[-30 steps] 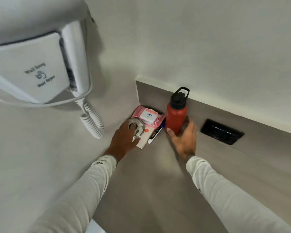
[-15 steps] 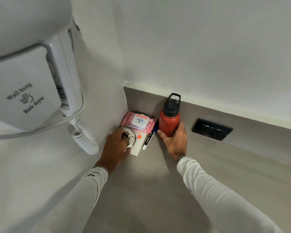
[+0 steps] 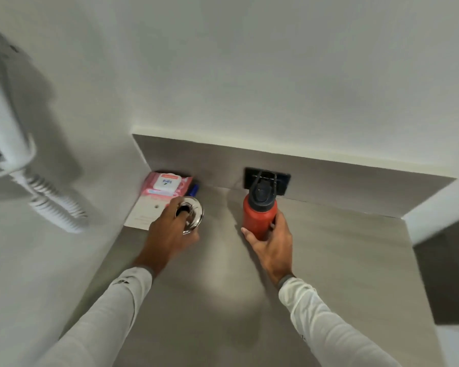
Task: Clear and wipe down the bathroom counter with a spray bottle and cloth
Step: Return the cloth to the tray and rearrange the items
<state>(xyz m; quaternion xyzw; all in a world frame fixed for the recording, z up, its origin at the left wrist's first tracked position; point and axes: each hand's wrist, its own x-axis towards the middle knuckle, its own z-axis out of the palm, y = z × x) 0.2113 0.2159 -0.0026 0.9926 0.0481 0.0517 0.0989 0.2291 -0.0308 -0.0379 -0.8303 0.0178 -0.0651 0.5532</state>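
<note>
Right hand (image 3: 272, 242) wrapped round red bottle (image 3: 259, 217), standing on counter (image 3: 223, 300) below black outlet (image 3: 284, 182). Left hand (image 3: 170, 231) gripping shiny metal cup (image 3: 190, 214) near corner. Risk: tall bottle tipping, cup slipping, if lifted hastily.

Red bottle (image 3: 257, 218) with a black lid stands upright on the grey counter (image 3: 223, 300).

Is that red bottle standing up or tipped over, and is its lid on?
Upright, lid on. The red bottle stands on the counter with its dark cap on top; the right hand grips its lower body.
</note>
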